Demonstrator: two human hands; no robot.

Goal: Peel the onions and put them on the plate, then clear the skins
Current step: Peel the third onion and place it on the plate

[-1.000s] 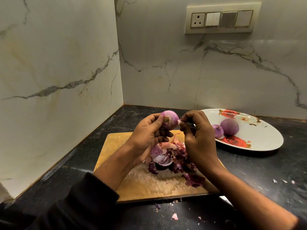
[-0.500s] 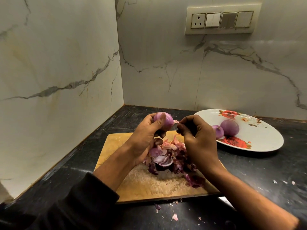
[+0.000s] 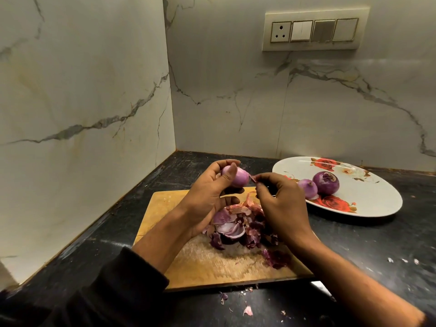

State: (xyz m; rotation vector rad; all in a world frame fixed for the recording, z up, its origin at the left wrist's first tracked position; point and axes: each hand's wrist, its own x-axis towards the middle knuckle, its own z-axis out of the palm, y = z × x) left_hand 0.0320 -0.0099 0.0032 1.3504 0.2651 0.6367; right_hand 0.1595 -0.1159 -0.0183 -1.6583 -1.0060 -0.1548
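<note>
At the near edge of the black bench (image 3: 368,234), small flecks of onion skin (image 3: 247,311) lie scattered in front of a wooden cutting board (image 3: 188,263). A dark sleeve (image 3: 99,291) covers the left forearm at the bottom left. On the board, between the 2 wrists, sits a heap of purple and papery skins (image 3: 238,227), with a few more scraps (image 3: 276,258) trailing toward the board's near right corner.

Above the heap, off the board, the left hand (image 3: 207,194) grips a peeled-looking red onion (image 3: 238,177), thumb laid across its front and fingers curled round the back and underside. Just to its right, the right hand (image 3: 280,204) pinches a thin strip of skin (image 3: 252,178) between thumb and fingertips; the strip reaches to the onion's right side, though whether it is attached there cannot be told.

Farther right, a white oval plate (image 3: 368,197) printed with red roses rests on the bench, apart from the board. 2 peeled onions lie on its left part, touching each other: a smaller, paler one (image 3: 306,188) and a larger, darker one (image 3: 326,182) behind and to its right.

Behind everything, marble-patterned walls (image 3: 231,90) meet in a corner, and a switch panel with 1 socket (image 3: 315,31) is mounted high on the back wall.
</note>
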